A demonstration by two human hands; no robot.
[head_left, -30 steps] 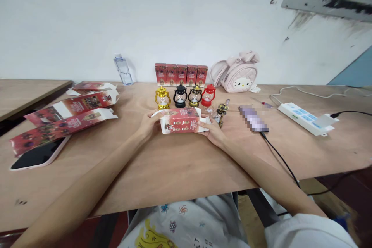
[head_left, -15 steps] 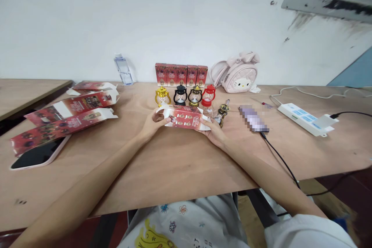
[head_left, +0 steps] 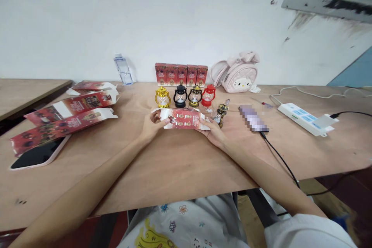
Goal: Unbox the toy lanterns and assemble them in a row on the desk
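Note:
Between my two hands is a red and white printed cardboard box [head_left: 184,119] with loose white end flaps. My left hand [head_left: 154,124] grips its left end, thumb on the front face. On the right end, my right hand [head_left: 213,131] holds the box with the thumb near the white flap. Just behind stand small lanterns: a gold one [head_left: 162,97], a black one [head_left: 180,96], a bronze one [head_left: 195,96] and a red one [head_left: 208,95]. Another bronze lantern [head_left: 221,115] leans close to my right hand.
Several upright red boxes [head_left: 181,75] line the wall beside a pink bag [head_left: 240,75]. At left lie flattened red cartons [head_left: 72,110] over a phone [head_left: 40,154], with a clear bottle [head_left: 123,69] behind. At right are a blurred phone [head_left: 253,119] with a cable and a power strip [head_left: 305,119].
The box has tipped slightly in my hands, so its top face shows less and its front panel shows more. Both hands keep their hold at the ends.

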